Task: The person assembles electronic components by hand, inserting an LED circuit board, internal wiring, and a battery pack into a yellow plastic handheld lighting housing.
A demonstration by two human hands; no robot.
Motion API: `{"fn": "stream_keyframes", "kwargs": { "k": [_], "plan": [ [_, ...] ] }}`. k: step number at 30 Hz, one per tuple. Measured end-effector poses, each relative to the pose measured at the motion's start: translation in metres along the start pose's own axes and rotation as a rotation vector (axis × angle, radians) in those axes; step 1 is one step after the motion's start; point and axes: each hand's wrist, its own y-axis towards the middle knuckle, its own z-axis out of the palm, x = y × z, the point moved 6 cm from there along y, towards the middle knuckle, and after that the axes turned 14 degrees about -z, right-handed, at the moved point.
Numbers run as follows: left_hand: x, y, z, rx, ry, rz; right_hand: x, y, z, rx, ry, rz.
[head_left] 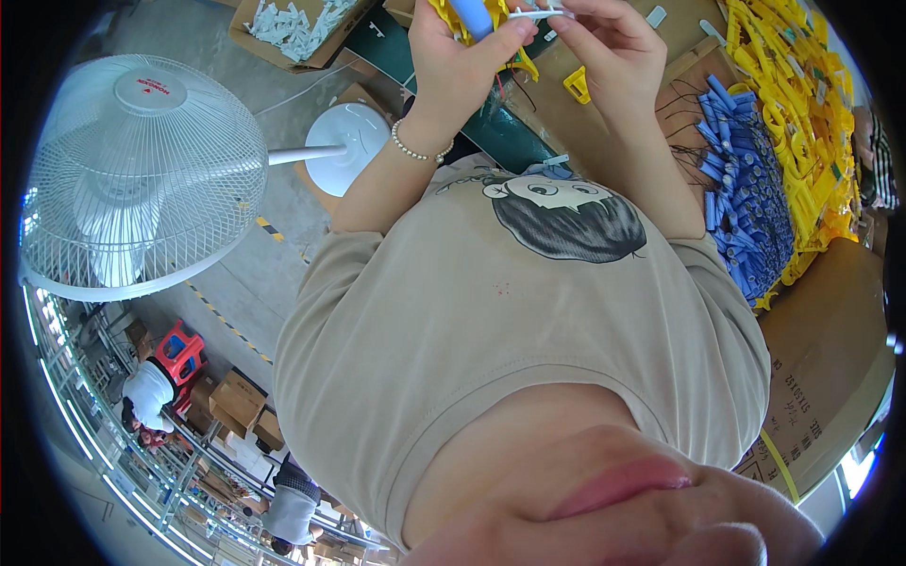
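Near the top edge, my left hand [453,61] is closed around a yellow plastic part with a blue cylinder [473,17] lying against it. Thin red and dark wires hang below that yellow part [522,66]. Between the fingertips of both hands is a small white plastic strip [540,13]. My right hand [618,57] pinches its right end with thumb and fingers. The upper frame edge cuts off part of the held things. A small yellow piece [577,85] lies on the brown work surface [557,118] beside my right hand.
Blue wired cylinders [746,189] and yellow plastic parts [802,123] are heaped at the right. A carton [300,64] of white pieces stands upper left. A white fan [142,179] is at the left. A large carton [821,349] stands lower right. Other people [149,391] work far off.
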Motion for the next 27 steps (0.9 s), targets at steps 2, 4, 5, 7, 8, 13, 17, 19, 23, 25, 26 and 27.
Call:
{"fn": "stream_keyframes", "kwargs": {
  "k": [2,4,5,7,8,13,17,19,23,25,26,27],
  "plan": [
    [-0.008,-0.004,0.004,0.067,0.190,0.168,0.010,0.001,0.001,0.001,0.003,-0.007],
    [-0.005,-0.007,0.000,0.095,0.238,0.148,0.015,0.004,0.003,0.003,0.043,-0.005],
    [-0.003,-0.008,0.000,0.121,0.282,0.130,0.016,0.007,-0.001,0.003,0.045,-0.006],
    [-0.007,-0.008,0.001,0.139,0.330,0.161,0.027,0.012,-0.001,0.322,-0.343,-0.189],
    [-0.011,-0.008,0.005,0.157,0.375,0.192,0.031,0.014,-0.004,0.318,-0.347,-0.190],
    [-0.008,-0.002,0.030,-0.263,0.650,0.222,0.018,0.010,-0.020,0.069,-0.153,0.200],
    [0.019,-0.008,0.013,0.204,0.367,-0.446,0.013,0.015,-0.027,0.047,-0.295,0.421],
    [0.032,-0.013,0.012,0.190,0.356,-0.558,0.007,0.015,-0.025,0.066,-0.347,0.458],
    [0.057,-0.013,0.007,0.265,0.494,-0.341,0.007,0.014,-0.022,0.144,-0.566,0.631],
    [0.061,-0.013,0.008,0.268,0.484,-0.364,0.012,0.015,-0.020,0.154,-0.620,0.604],
    [0.063,-0.013,0.008,0.260,0.516,-0.367,0.015,0.016,-0.020,0.168,-0.672,0.576],
    [0.064,-0.012,0.008,0.251,0.548,-0.369,0.012,0.015,-0.022,0.162,-0.676,0.575]
  ]
}}
